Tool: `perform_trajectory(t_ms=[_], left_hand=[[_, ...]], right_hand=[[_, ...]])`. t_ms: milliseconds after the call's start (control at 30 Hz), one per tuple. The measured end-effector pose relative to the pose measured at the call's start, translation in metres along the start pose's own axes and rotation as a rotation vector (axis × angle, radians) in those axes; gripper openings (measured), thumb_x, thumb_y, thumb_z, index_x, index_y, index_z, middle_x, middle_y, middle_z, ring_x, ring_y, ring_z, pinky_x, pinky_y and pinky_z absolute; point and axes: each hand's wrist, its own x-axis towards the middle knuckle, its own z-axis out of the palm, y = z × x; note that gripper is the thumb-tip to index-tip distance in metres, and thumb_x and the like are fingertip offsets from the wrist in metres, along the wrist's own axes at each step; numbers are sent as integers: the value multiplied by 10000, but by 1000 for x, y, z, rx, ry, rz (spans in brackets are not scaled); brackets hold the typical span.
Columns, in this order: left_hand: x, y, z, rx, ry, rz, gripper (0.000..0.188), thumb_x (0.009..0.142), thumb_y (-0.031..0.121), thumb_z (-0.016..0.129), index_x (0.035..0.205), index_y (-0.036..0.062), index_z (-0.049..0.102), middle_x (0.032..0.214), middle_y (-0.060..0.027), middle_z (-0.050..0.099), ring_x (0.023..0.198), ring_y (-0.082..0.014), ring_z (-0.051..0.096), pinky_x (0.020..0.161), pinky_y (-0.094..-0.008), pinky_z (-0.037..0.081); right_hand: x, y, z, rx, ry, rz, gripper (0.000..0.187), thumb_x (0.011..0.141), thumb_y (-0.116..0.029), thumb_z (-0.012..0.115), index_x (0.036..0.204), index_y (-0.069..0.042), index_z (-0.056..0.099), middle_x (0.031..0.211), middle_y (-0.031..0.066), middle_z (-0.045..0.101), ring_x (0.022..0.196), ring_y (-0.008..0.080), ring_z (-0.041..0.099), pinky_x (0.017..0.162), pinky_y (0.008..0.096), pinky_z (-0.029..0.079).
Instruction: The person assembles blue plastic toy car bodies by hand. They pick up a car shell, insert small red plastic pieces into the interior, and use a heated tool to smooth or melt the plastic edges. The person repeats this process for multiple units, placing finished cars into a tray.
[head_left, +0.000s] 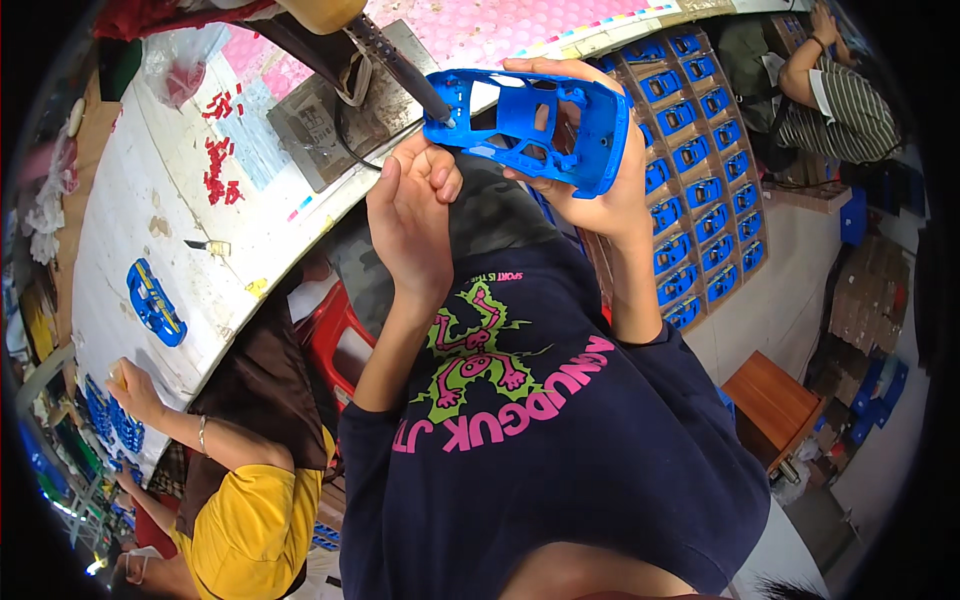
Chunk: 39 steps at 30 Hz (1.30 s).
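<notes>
To your left, a blue-and-yellow car body [157, 303] lies on the white desk [130, 190]; red pieces [214, 180] are scattered well in from the near edge, and a metal plate [305, 130] lies along that edge. Your left hand [415, 195] is loosely curled, palm showing, just below the left end of the blue shell [540, 115]; nothing shows in it, and whether it pinches or touches anything cannot be told. A dark rod [400, 75] slants down so that its tip seems to meet the shell's left end. Judging by that contact, hold the shell still, line the tip up squarely, press lightly, and have your left fingertips clear of a tip that could be hot.

The shell is held up at the desk's near edge, right of the plate. Its hollow side faces you; its long axis runs left to right, the right end slightly lower. Which end is the front is unclear. Your right hand [610, 190] grasps the right end, with digits along both long sides. Farther right stand rows of similar shells [690, 152].
</notes>
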Motion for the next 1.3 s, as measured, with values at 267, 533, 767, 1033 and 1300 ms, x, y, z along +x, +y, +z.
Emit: perform_trajectory(t_ms=[267, 533, 767, 1033, 1300], left_hand=[[2, 0, 2, 1, 7, 4, 519, 848, 362, 297, 1041, -109, 397, 694, -30, 356, 646, -97, 307, 603, -222, 267], [2, 1, 2, 23, 6, 0, 553, 835, 384, 304, 1069, -110, 383, 699, -30, 346, 640, -104, 307, 605, -227, 266], [3, 1, 2, 3, 6, 12, 508, 847, 354, 300, 1034, -107, 402, 691, -29, 357, 644, -96, 307, 600, -220, 268], [4, 0, 3, -15, -2, 12, 474, 852, 333, 294, 1012, -96, 415, 691, -29, 365, 647, -92, 307, 595, -215, 268], [-1, -8, -9, 133, 8, -67, 365, 849, 316, 325, 941, -21, 430, 682, -1, 337, 632, -88, 309, 579, -213, 254]], right_hand=[[1, 5, 0, -59, 1, -77, 600, 570, -97, 739, 1093, -30, 454, 1031, 102, 559, 933, 248, 556, 798, 309, 430], [1, 3, 0, -39, 11, -32, 600, 559, -82, 738, 1088, -34, 459, 1030, 103, 556, 932, 253, 555, 795, 311, 431], [2, 3, 1, -46, 3, -60, 595, 563, -78, 737, 1087, -32, 459, 1030, 102, 556, 932, 253, 556, 794, 312, 433], [1, 0, 0, -21, 0, 6, 598, 557, -91, 748, 1080, -29, 466, 1027, 105, 556, 937, 246, 556, 798, 306, 432], [-15, 21, 0, -56, 17, 102, 599, 584, -131, 752, 1085, -6, 449, 980, 115, 553, 896, 205, 557, 781, 295, 431]])
